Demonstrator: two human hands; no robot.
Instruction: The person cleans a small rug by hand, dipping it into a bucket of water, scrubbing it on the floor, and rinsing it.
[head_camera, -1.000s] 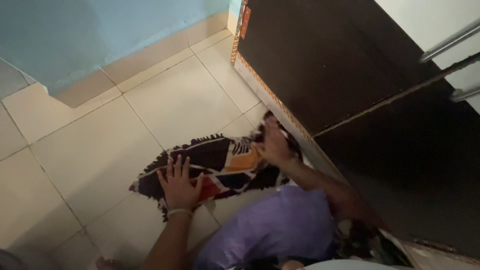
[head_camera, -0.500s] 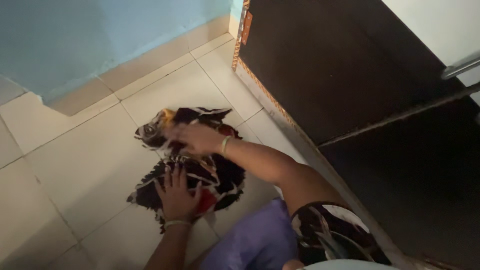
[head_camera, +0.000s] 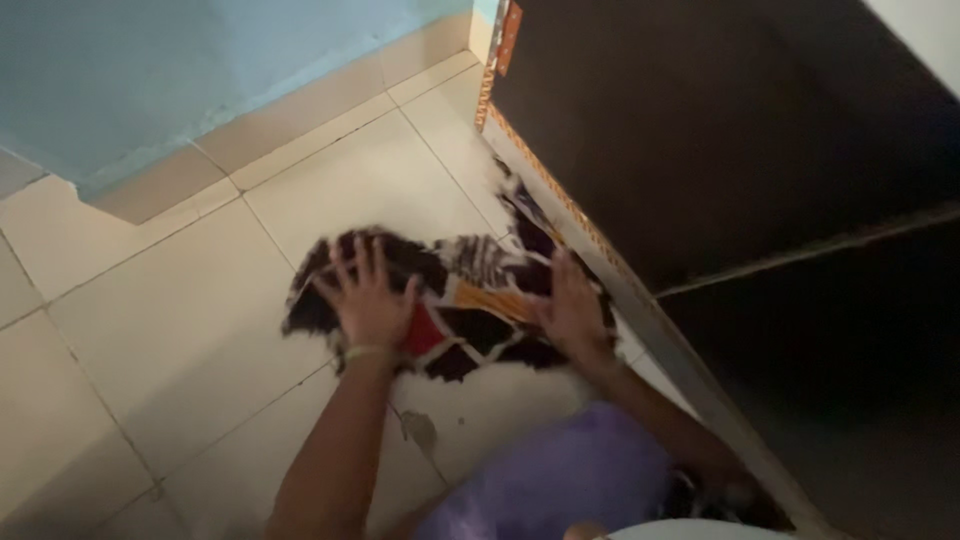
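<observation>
The whole scene is smeared with motion blur, so the pattern on the dark patterned cloth (head_camera: 460, 300) reads only as patches of red, orange and white. The left hand (head_camera: 368, 298) and right hand (head_camera: 572, 310) cover parts of it, hiding what lies beneath the palms. The cloth's far right corner blurs against the dark cabinet (head_camera: 720, 150) (its edge there is hard to trace). Both arms and the purple garment (head_camera: 550, 480) are cut off at the near edge.

Home interior, cream tiled floor (head_camera: 180, 330), pale blue wall (head_camera: 150, 70), dark wooden cabinet (head_camera: 700, 130) with patterned trim
</observation>
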